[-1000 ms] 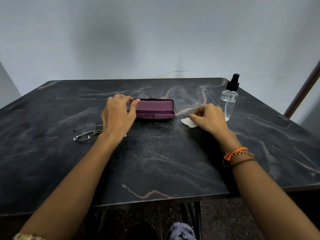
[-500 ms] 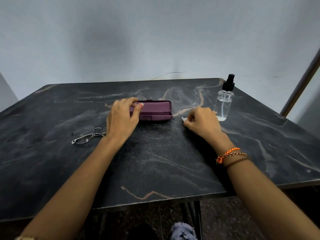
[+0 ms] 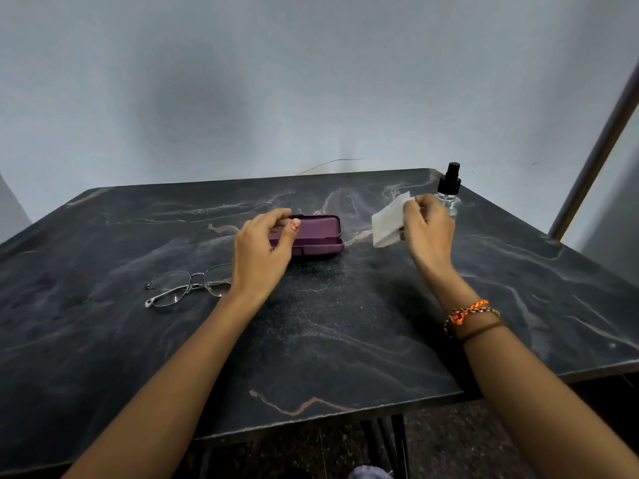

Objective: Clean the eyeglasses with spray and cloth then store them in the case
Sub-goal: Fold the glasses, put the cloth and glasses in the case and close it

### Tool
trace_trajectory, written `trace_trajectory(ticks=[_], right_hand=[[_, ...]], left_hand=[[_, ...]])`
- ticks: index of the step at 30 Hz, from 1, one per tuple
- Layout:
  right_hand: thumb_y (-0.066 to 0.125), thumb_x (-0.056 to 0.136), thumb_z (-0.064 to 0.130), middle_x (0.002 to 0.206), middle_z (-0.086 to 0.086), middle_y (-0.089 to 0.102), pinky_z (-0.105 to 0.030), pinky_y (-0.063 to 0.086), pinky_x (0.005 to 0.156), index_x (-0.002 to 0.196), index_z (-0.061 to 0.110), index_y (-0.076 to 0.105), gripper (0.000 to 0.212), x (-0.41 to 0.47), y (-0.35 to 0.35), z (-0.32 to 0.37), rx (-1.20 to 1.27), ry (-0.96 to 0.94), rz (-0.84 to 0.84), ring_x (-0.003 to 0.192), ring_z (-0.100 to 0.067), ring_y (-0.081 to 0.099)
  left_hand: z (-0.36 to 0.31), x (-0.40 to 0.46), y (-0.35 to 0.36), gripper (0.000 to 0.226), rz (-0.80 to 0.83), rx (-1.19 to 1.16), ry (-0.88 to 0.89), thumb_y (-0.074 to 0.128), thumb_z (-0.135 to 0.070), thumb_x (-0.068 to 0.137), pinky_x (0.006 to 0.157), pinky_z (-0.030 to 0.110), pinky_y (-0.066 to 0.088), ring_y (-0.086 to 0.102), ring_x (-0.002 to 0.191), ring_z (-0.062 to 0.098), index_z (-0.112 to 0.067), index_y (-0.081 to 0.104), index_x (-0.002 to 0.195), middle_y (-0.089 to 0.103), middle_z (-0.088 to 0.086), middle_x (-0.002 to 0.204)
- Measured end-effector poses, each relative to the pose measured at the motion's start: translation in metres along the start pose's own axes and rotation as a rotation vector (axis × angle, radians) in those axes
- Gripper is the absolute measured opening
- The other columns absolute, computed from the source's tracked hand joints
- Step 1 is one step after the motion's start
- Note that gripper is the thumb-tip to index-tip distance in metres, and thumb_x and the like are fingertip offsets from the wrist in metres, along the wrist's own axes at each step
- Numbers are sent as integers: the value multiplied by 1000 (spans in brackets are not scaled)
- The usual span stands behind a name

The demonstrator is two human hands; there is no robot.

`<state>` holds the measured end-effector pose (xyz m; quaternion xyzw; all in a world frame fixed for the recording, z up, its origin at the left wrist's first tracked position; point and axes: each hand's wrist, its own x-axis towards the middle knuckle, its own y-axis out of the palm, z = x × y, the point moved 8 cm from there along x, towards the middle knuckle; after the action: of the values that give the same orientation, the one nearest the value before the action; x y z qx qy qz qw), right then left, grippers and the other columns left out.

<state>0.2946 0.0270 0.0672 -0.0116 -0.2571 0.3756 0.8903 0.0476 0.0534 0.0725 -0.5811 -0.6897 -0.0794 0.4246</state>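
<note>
One pair of eyeglasses (image 3: 188,285), one case (image 3: 313,235), one cloth (image 3: 387,223), one spray bottle (image 3: 449,190), two hands, all on or over one dark marbled table (image 3: 345,340).

The case is purple, hard-shelled, at centre and slightly far. Its lid looks down or almost down; a seam shows along the near side, and the inside cannot be seen, so its contents cannot be told. The left hand (image 3: 262,252) grips the case's left end, thumb on the near top edge, fingers curled over the far side.

The eyeglasses are thin metal-framed and lie flat on the table, left of the case and nearer, outside it. Their right lens is partly hidden behind the left wrist. Nothing touches them that can be seen.

The right hand (image 3: 427,233) is raised right of the case, fingers curled, pinching the white cloth, which hangs off the table surface to the hand's left.

The spray bottle is clear with a black pump top, upright at the far right, just behind the right hand and partly hidden by it. Its liquid level cannot be told.

The right wrist wears an orange braided bracelet (image 3: 466,312) and a brown band (image 3: 482,331).
</note>
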Motion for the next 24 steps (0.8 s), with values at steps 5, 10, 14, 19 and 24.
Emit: trace_trajectory(ticks=[5,10,14,19,24], right_hand=[[40,91,10,64,-1,53,-17,51,45,71,16,50,23,-6,15,3,447,251,149,46,-5,56],[44,91,12,70,-5,59,-22,55,53,84,10,52,11,-11,44,30,599,329,313,59,-14,60],[46,91,10,68,-6,60,-19,54,53,76,10,55,18,-26,78,59,602,219,448,54,-10,61],[43,94,18,75,-6,65,-24,53,68,72,15,64,30,-39,99,84,486,-54,522,68,-13,63],[44,89,11,92,-4,70,-32,51,78,80,20,70,29,-45,103,88,228,-307,510,86,-17,65]], left_hand=[[4,1,8,24,62,-359,-158,58,-17,87,75,30,56,60,94,14,-14,62,110,64,-2,97],[5,2,14,18,111,-855,-325,60,-19,78,65,18,55,67,85,11,-14,66,94,72,0,87],[4,5,16,29,165,-1055,-377,57,-28,74,72,20,55,69,88,15,-10,67,94,74,0,86],[14,11,3,21,85,-1164,-443,53,-20,85,74,21,56,70,83,13,-6,65,95,74,1,81],[22,10,1,15,7,-1207,-522,57,-18,83,66,23,57,70,76,13,-6,66,85,74,2,75]])
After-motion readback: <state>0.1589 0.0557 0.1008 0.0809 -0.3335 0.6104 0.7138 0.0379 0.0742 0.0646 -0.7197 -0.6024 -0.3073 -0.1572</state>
